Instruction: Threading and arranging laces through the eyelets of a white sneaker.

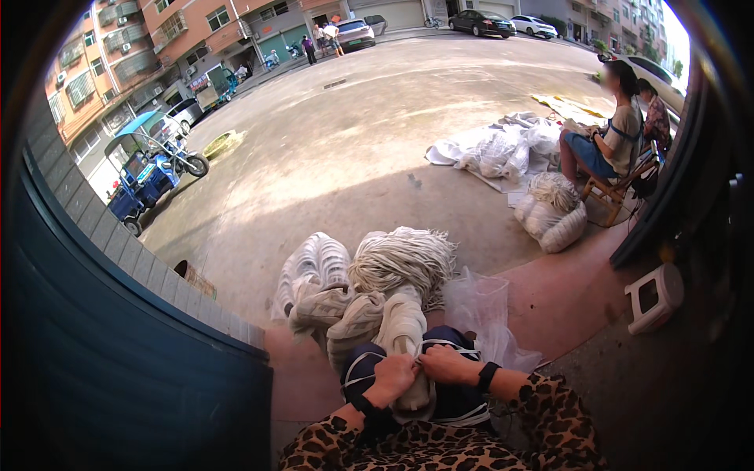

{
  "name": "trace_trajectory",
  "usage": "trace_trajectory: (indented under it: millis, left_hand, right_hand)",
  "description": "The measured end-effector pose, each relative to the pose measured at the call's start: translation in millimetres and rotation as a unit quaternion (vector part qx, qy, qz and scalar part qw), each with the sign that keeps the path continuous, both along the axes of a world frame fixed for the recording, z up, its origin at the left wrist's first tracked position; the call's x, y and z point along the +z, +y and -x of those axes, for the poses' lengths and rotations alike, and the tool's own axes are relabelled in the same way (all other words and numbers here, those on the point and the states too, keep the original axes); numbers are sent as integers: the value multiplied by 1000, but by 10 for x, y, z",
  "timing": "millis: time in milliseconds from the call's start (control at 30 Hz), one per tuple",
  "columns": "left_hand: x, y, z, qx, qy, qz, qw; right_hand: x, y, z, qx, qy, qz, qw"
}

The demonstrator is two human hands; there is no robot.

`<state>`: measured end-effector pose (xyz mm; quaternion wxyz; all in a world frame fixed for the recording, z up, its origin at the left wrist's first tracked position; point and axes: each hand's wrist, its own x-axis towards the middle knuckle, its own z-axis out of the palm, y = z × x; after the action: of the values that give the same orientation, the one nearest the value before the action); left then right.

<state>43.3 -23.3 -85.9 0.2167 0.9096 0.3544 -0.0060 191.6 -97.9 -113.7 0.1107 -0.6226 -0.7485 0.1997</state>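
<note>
A cream-coloured shoe (402, 323) rests between my knees, its one end toward my body. Over it, my left hand (395, 375) and my right hand (446, 364) nearly meet, fingers pinched. Both appear to grip a thin white shoelace, though the pinched part is mostly hidden by the fingers. Loose white laces (363, 367) also lie across my dark trousers. Just beyond my knees sits a large bundle of off-white laces (404, 255). Several more cream shoes (318, 306) are piled left of it.
White wrapped goods (314, 263) stand behind the shoes, and a clear plastic bag (481, 314) lies at right. A white plastic stool (656, 298) is at far right. Two people sit beyond, beside a stuffed sack (552, 224) and white sheeting (510, 145). A blue three-wheeler (149, 173) is parked left.
</note>
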Motion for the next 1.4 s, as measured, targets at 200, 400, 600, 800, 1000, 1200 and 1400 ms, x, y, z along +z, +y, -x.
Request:
trace_trajectory:
  millis: [200,400,600,800,1000,1200,1400]
  left_hand:
    - [-51,-44,-19,4,-20,-14,1000]
    - [-45,-48,-6,-7,-39,-18,999]
    - [28,-32,2,-17,-12,10,1000]
    - [-59,-109,-15,-31,-16,-81,996]
    - [-97,-90,6,-99,-41,-187,977]
    - [322,-129,315,-55,33,-15,998]
    - [371,135,512,3,-79,114,990]
  right_hand:
    - [-65,-39,3,-17,20,-31,999]
    - [-57,-71,59,-38,62,-76,994]
    - [-223,-56,67,-40,125,-171,976]
    - [-223,-49,36,-20,163,-183,969]
    - [-190,-19,7,-19,189,-150,970]
    - [39,-116,125,-48,157,-100,981]
    - [215,-6,440,-23,112,-216,970]
